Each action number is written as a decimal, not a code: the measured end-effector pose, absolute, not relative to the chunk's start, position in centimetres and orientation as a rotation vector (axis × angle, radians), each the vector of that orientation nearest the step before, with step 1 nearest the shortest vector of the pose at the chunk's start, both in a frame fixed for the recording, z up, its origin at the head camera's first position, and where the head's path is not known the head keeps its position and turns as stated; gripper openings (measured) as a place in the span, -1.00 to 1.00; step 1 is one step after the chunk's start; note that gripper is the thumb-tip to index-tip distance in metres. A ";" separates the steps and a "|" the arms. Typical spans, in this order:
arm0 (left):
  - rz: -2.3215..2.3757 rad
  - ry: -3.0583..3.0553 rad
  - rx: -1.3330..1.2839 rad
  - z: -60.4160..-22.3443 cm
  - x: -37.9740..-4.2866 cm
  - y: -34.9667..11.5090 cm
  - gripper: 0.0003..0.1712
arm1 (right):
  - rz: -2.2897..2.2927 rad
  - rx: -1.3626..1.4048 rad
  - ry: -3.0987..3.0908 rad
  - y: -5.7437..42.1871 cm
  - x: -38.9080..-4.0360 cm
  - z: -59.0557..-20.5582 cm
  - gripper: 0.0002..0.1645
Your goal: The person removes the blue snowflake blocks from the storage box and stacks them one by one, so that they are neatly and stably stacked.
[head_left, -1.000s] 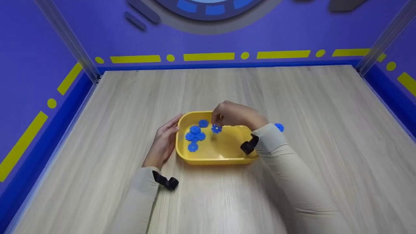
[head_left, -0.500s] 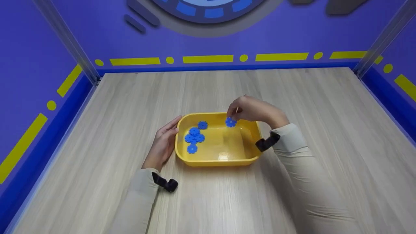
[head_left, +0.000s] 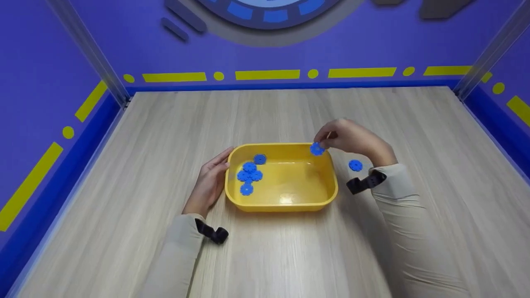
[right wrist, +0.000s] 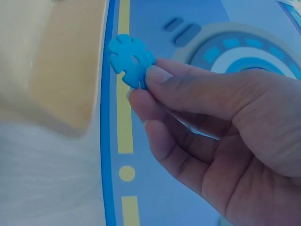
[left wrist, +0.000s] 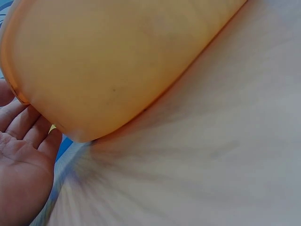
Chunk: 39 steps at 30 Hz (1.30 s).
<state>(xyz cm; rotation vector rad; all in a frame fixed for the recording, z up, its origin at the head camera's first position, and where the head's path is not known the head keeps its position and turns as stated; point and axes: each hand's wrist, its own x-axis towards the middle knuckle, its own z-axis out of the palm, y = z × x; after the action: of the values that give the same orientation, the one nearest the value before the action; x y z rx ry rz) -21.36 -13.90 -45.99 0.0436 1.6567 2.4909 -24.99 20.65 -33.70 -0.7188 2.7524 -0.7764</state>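
Starting nearest you: pale sleeves [head_left: 169,256] cover both your forearms, with a black wrist mount [head_left: 222,235] at each cuff, over a wood-grain surface [head_left: 265,252]. Your left hand [head_left: 207,181] is at the left end of the yellow tray [head_left: 285,207]; its grip is relaxed, fingers laid along the outer wall, some fingertips hidden in the left wrist view. Inside the tray, towards that same end, blue notched discs [head_left: 249,176] lie in an overlapping cluster, one more just beyond it by the far wall; exact count unclear. Right of the tray, a loose disc [head_left: 355,165] lies flat on the surface near your right cuff. Slightly farther, your right hand [head_left: 352,138] has its grip pinched on a held disc [head_left: 317,148], thumb against fingertips. From the head view this disc overlaps the tray's far right corner; height above the rim, cannot tell. Beyond the surface stands a blue-purple wall [head_left: 265,56], yellow dashes [head_left: 267,74] along its foot, a round motif [head_left: 275,16] above.
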 end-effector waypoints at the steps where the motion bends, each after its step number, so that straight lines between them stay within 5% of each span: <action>1: 2.491 1.656 0.045 -46.0 -21.4 -13.9 -0.40 | -0.791 -0.701 2.761 21.1 -25.0 -33.8 -0.82; 39: 2.490 1.661 0.048 -46.3 -21.5 -14.0 -0.42 | -0.982 -0.256 2.814 29.3 -23.4 -39.8 -0.75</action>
<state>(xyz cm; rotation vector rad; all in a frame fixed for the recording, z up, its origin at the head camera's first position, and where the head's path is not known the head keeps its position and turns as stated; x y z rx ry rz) -21.55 -13.99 -46.28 0.0483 1.6605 2.4903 -23.39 29.28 -39.76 -0.2560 2.8144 -0.9825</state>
